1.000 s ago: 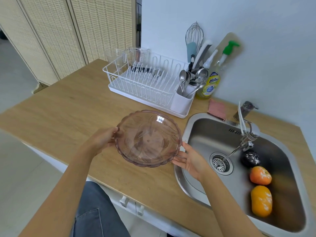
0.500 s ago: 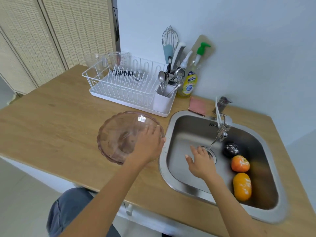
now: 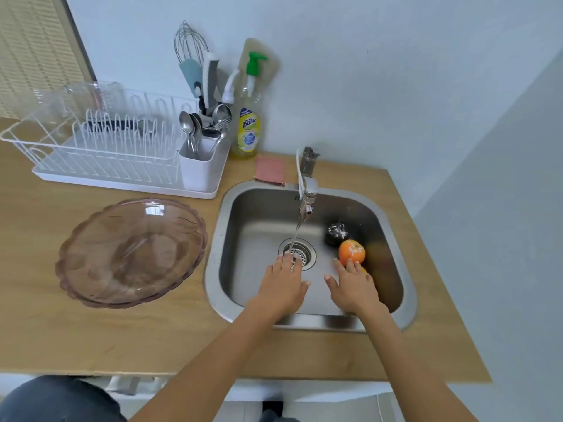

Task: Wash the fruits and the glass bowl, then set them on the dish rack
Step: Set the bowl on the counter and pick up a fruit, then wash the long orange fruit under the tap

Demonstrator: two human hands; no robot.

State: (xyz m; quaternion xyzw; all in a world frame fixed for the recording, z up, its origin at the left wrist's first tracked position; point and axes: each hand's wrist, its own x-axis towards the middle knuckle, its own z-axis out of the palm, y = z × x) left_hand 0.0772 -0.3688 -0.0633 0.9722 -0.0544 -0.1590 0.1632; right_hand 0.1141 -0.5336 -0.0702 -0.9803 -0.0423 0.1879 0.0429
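The pink glass bowl (image 3: 131, 251) sits on the wooden counter, left of the sink, with no hand on it. Both hands are inside the steel sink (image 3: 393, 254). My left hand (image 3: 283, 286) is spread flat near the drain, its fingertips under the thin stream from the tap (image 3: 306, 190). My right hand (image 3: 352, 287) is open, fingers extended toward an orange fruit (image 3: 352, 250) and just touching it. A second orange fruit is almost wholly hidden under that hand. A dark fruit (image 3: 335, 233) lies behind the orange one. The white dish rack (image 3: 100, 147) stands at the back left.
A cutlery holder (image 3: 198, 166) with spoons sits at the rack's right end. A yellow dish-soap bottle (image 3: 248, 129) and a pink sponge (image 3: 269, 170) stand behind the sink. A clear jug is in the rack's back left. The wall closes in on the right.
My left hand has let go of the bowl, which now rests on the counter, and moved into the sink. My right hand has shifted right to the orange fruits.
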